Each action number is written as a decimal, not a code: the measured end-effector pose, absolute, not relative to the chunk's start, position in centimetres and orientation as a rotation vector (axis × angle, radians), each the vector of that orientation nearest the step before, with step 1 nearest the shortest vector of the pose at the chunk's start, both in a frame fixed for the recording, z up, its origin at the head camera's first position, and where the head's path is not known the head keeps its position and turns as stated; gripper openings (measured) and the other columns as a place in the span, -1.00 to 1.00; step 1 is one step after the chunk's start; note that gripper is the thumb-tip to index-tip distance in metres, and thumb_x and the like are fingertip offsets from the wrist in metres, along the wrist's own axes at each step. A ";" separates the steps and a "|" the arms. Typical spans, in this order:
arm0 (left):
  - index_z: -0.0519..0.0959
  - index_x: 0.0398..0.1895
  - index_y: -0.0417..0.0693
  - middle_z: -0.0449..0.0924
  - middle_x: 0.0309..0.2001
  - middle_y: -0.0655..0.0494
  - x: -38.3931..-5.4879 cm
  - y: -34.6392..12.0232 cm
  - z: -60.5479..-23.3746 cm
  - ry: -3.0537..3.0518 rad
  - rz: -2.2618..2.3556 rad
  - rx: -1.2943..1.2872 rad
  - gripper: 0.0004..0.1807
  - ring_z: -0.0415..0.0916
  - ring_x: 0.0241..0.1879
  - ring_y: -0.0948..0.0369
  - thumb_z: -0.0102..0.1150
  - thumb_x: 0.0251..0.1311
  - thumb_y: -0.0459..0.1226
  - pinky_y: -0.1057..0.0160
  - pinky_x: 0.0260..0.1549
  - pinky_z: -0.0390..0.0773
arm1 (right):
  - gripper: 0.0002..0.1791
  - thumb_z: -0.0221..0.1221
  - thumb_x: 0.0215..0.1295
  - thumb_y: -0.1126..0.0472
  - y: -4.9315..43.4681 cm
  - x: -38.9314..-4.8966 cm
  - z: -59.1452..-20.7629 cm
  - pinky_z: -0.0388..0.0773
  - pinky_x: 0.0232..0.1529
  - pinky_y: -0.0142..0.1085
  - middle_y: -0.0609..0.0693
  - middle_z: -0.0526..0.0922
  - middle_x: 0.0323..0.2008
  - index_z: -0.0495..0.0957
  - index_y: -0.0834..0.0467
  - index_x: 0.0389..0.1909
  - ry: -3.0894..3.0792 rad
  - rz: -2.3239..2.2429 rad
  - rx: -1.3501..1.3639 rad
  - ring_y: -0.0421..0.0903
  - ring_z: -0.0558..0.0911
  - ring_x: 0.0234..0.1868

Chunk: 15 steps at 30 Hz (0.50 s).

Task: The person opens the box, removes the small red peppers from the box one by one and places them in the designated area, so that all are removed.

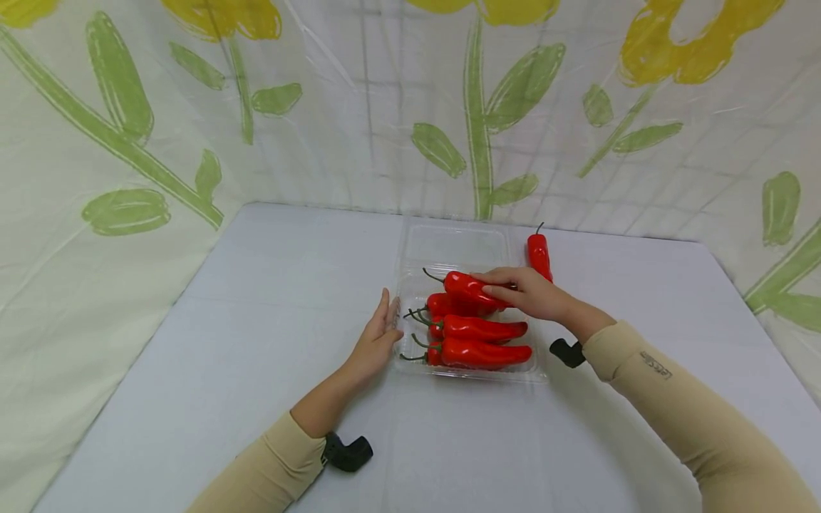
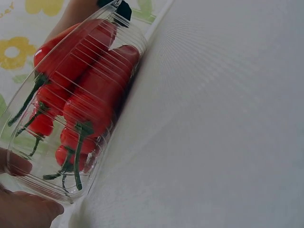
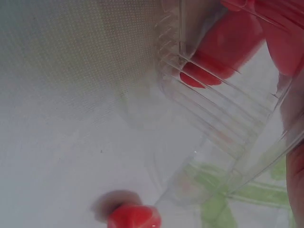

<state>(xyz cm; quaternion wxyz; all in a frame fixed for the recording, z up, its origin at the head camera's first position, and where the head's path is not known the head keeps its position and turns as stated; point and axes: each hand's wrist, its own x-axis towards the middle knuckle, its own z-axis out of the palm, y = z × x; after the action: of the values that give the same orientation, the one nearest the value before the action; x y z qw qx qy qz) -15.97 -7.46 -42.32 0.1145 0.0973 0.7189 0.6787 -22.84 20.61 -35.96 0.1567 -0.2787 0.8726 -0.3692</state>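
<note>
A clear plastic clamshell container point(image 1: 494, 375) holds several glossy red peppers point(image 1: 484, 352) with thin green stems, laid sideways and partly stacked. At its left side, my left hand point(image 1: 374, 340) grips the wall, thumb over the rim and fingers outside. My right hand point(image 1: 532, 293) reaches over the container's right side and holds a red pepper point(image 1: 463, 286) at the back, above other peppers; its stem points left. Through the ribbed wall, the left wrist view shows the peppers point(image 2: 90, 102). In the right wrist view, the right hand point(image 3: 295, 185) is only partly visible at the edge.
The container's lid point(image 1: 458, 244) lies folded back behind it. A single red pepper point(image 1: 539, 255) lies on the white table point(image 1: 256, 342) beyond the right hand. A white curtain with yellow flowers and green leaves point(image 1: 321, 128) hangs behind the table's back edge.
</note>
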 end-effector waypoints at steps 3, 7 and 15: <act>-0.42 0.43 -0.27 -0.23 0.47 -0.21 -16.0 -7.4 -42.3 2.100 1.994 0.284 -0.19 -0.30 0.47 0.03 -0.33 0.16 -0.55 0.00 0.40 -0.22 | -0.54 0.07 0.32 0.17 21.1 -22.9 -35.9 0.64 -0.19 -0.27 0.17 0.58 0.07 0.40 0.16 0.23 2.511 -1.111 -0.736 -0.04 0.62 -0.18; -0.42 0.43 -0.27 -0.23 0.47 -0.21 -16.0 -7.5 -42.3 2.105 1.985 0.286 -0.19 -0.30 0.47 0.02 -0.33 0.16 -0.54 -0.01 0.40 -0.22 | -0.53 0.07 0.32 0.12 21.8 -22.9 -35.7 0.63 -0.19 -0.17 0.18 0.61 -0.02 0.41 0.15 0.23 2.551 -1.167 -0.597 0.00 0.59 -0.24; -0.41 0.43 -0.28 -0.21 0.47 -0.22 -16.0 -7.5 -42.2 2.121 1.972 0.278 -0.20 -0.28 0.47 0.00 -0.32 0.17 -0.54 -0.01 0.40 -0.21 | -0.46 -0.01 0.35 -0.01 23.4 -23.1 -35.9 0.52 -0.14 -0.15 0.27 0.55 -0.07 0.32 0.10 0.30 2.610 -1.288 -0.253 0.00 0.53 -0.22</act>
<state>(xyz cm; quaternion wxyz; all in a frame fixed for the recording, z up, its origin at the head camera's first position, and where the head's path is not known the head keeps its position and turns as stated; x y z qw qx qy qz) -15.96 -7.49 -42.22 0.1158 0.0947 0.7241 0.6732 -23.13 23.44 -35.87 0.1098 -0.0860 0.8880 -0.4382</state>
